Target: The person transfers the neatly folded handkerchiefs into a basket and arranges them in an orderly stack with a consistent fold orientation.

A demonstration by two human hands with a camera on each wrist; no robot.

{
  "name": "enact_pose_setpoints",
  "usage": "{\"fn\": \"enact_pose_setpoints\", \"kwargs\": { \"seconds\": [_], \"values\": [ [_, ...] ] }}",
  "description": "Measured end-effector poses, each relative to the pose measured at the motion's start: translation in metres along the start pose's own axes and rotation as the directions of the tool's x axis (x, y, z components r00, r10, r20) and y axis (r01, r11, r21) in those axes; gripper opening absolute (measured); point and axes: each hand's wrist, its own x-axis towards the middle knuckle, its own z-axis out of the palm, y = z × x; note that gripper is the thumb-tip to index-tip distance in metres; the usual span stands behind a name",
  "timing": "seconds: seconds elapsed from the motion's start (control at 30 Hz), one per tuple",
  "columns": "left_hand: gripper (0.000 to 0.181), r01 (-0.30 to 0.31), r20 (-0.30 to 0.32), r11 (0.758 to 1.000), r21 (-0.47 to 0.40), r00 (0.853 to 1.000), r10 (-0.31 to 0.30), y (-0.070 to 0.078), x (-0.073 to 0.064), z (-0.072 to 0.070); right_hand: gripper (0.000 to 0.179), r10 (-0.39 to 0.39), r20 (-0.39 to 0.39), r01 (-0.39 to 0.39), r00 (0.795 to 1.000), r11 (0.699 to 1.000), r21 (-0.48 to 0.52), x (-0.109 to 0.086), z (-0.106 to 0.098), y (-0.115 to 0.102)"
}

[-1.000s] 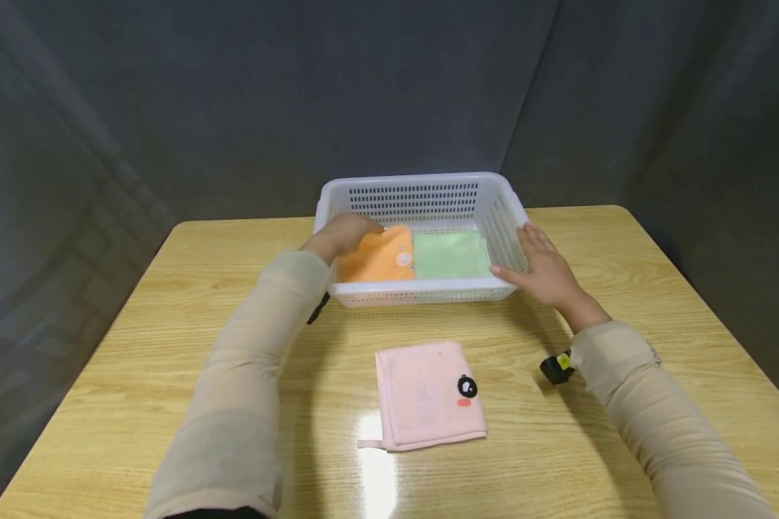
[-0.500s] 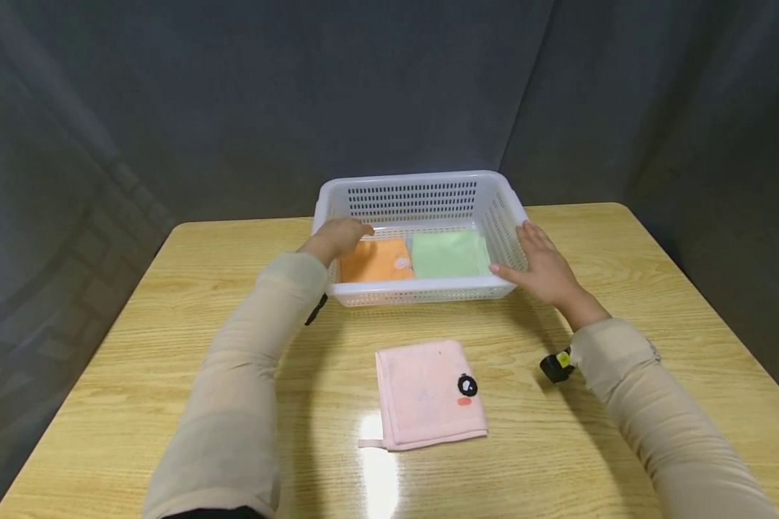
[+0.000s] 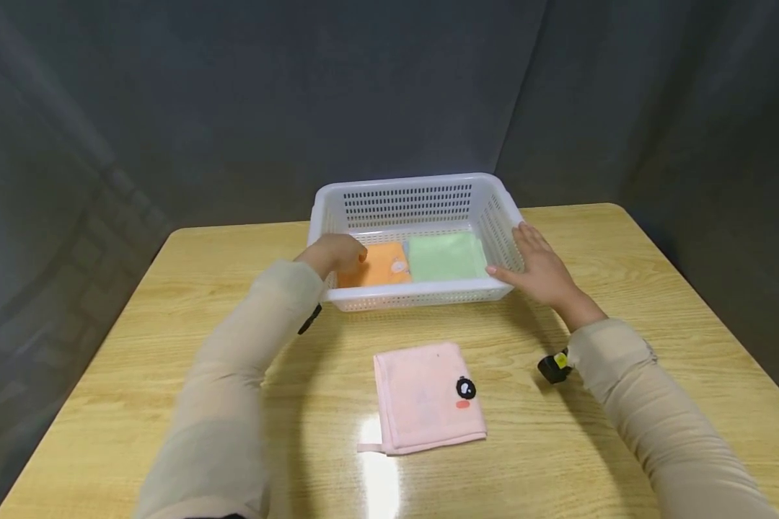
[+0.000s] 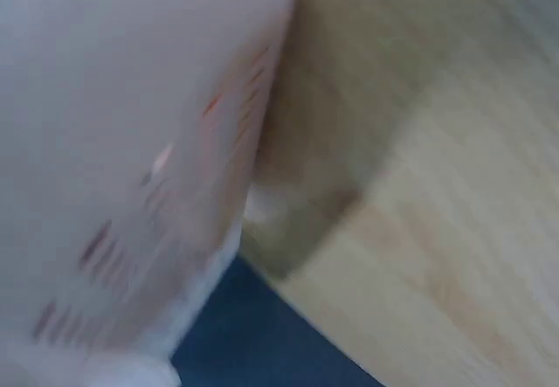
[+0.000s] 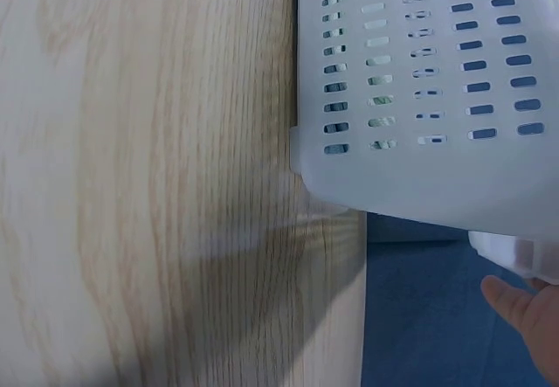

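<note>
A white plastic basket (image 3: 402, 288) with slotted walls stands near the table's back edge. Inside lie a folded orange towel (image 3: 383, 261) on the left and a folded light green towel (image 3: 446, 256) on the right. My left hand (image 3: 334, 254) reaches over the basket's left side, low above the orange towel. Its fingertips are mostly hidden, so whether they hold the towel is unclear. My right hand (image 3: 540, 268) rests against the basket's right wall and front corner, fingers extended. Nearer lies a folded pink hand towel (image 3: 428, 404) with an embroidered eye and a hanging loop.
The wooden table (image 3: 169, 346) extends around the basket, with a dark curtain (image 3: 402, 86) close behind it. A small bluish patch (image 3: 405, 249) shows between the orange and green towels. The left wrist view is blurred.
My left hand let the orange towel down flat onto the basket's floor, then moved lower and slightly nearer. My right hand stays at the basket's right side.
</note>
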Motion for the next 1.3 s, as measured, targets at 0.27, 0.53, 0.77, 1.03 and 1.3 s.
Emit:
{"fn": "enact_pose_setpoints", "kwargs": {
  "seconds": [0.27,0.53,0.77,1.03,1.3],
  "values": [
    [0.025,-0.061,0.025,0.988,0.141,0.998,0.058,0.016,-0.015,0.009,0.09,-0.01,0.008,0.01,1.0,1.0,-0.011,-0.003,-0.002,0.0],
    [0.032,0.009,0.115,0.998,-0.054,0.993,-0.003,0.018,-0.018,0.007,0.09,-0.027,-0.006,0.027,1.0,1.0,-0.012,-0.003,-0.004,0.003],
    [0.035,-0.076,0.002,0.993,-0.092,0.997,0.076,0.016,-0.018,0.006,0.091,-0.017,-0.003,0.017,1.0,1.0,0.009,-0.002,-0.001,0.003],
    [0.039,-0.219,-0.264,0.866,-0.449,0.959,0.106,0.018,-0.049,-0.001,0.091,-0.033,0.0,0.033,0.999,0.999,0.006,-0.002,0.004,0.003],
    [0.037,-0.374,-0.419,0.621,-0.689,0.904,0.081,0.025,-0.087,0.007,0.091,-0.033,0.012,0.033,0.999,0.999,-0.005,0.001,0.003,0.002]
  ]
}}
